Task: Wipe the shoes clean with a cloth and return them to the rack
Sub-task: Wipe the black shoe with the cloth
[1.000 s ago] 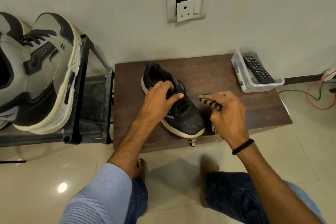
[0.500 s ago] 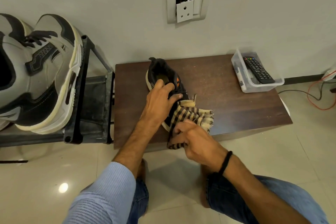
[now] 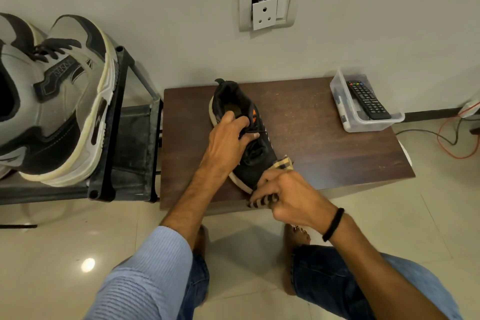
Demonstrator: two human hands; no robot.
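A black sneaker (image 3: 233, 101) with a pale sole lies on the dark wooden table (image 3: 324, 148), heel toward the wall, toe toward me. My left hand (image 3: 228, 138) grips it at the collar and laces. My right hand (image 3: 288, 195) holds a beige-and-black checked cloth (image 3: 283, 162) bunched against the toe at the table's front edge; most of the cloth is hidden under the fingers. A pair of grey-and-black sneakers (image 3: 59, 101) sits on the black shoe rack (image 3: 114, 122) at the left.
A clear plastic box (image 3: 348, 112) holding a black remote (image 3: 368, 99) stands on the table's far right corner. A wall socket (image 3: 270, 2) is above the table. Red and dark cables (image 3: 452, 140) trail on the tiled floor at the right. My knees and bare feet are below.
My right hand brought the cloth from beside the shoe onto its toe and now rubs it at the front edge, the cloth more bunched. My left hand shifted the shoe slightly back.
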